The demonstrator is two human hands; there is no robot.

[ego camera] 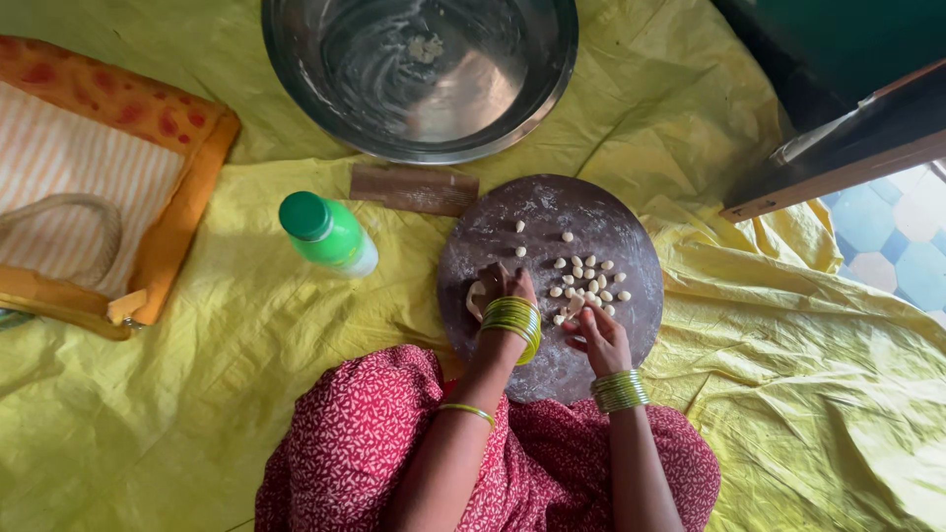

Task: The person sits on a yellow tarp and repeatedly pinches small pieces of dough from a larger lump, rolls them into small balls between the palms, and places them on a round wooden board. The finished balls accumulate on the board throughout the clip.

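Dough (477, 299), a pale lump, sits at the near left edge of the round dark board (552, 222), with the left hand (505, 291) closed over it. It looks soft and sticky, so I'd pinch it lightly at its end. Small cream pieces (589, 281) lie scattered mid-board; the right hand (597, 335) touches the nearest with fingertips drawn together. Steel bowl (424, 74) and green bottle (330, 234) rest on the yellow sheet (197, 374).

I see a glossy steel bowl (424, 74) far off, a matt floury round board (552, 281), soft pale dough pieces (588, 279), a shiny green plastic bottle (328, 233), and crinkled yellow sheet (808, 394).
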